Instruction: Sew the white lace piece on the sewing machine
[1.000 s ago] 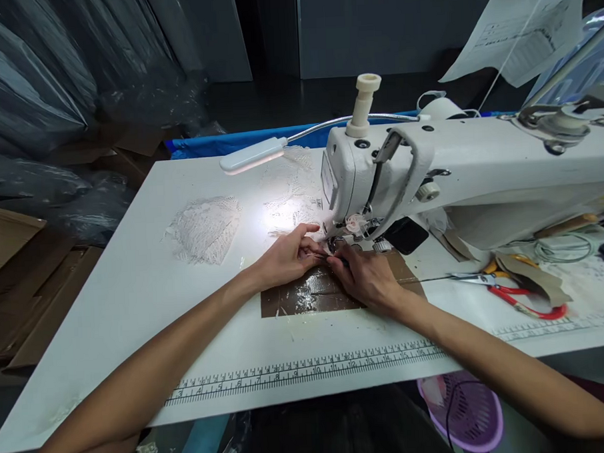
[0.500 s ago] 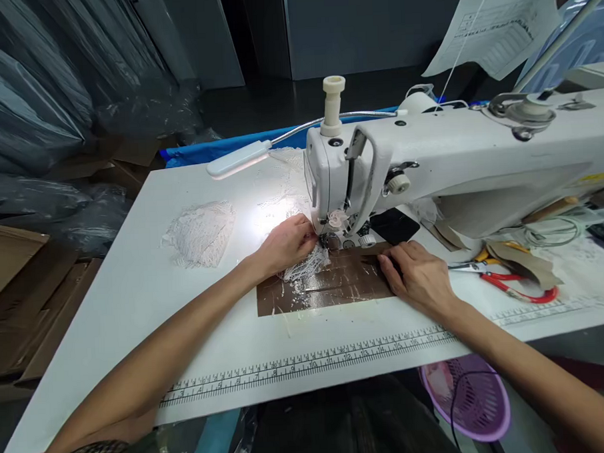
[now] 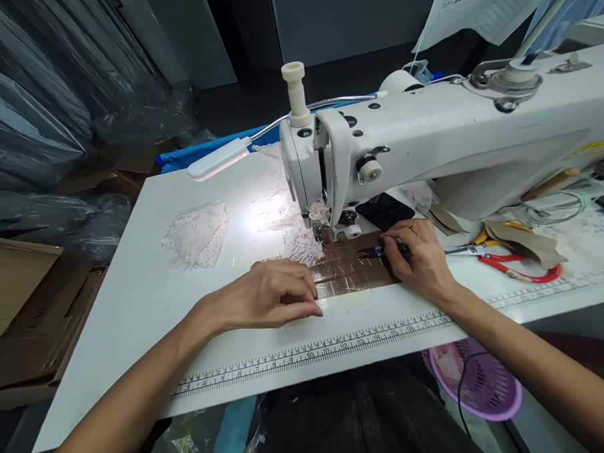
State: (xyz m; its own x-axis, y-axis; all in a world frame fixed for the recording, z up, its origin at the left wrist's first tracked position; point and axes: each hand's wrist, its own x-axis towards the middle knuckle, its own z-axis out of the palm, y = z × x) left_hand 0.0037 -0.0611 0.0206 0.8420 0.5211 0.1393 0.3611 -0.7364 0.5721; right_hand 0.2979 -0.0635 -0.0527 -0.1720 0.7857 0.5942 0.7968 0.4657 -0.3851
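Observation:
White lace fabric (image 3: 303,246) lies under and left of the needle area of a white sewing machine (image 3: 428,141). My left hand (image 3: 275,294) is over the left part of a brown taped plate (image 3: 354,271), just in front of the lace, fingers bent with a gap between thumb and forefinger; nothing shows in it. Small dark snips (image 3: 370,252) point left from my right hand (image 3: 416,255), whose fingers are closed around them at the plate's right end. Another piece of lace (image 3: 197,234) sits farther left on the white table (image 3: 134,280).
Red-handled scissors (image 3: 521,270) and a tan scrap (image 3: 525,240) are right of my right hand. A black phone (image 3: 385,211) lies behind it. A lamp (image 3: 219,160) reaches over the table; a purple basket (image 3: 476,382) stands below the front edge.
My left hand has come away from the needle area, toward the front edge, and its fingers have loosened. The snips in my right hand now show more clearly. The view has shifted.

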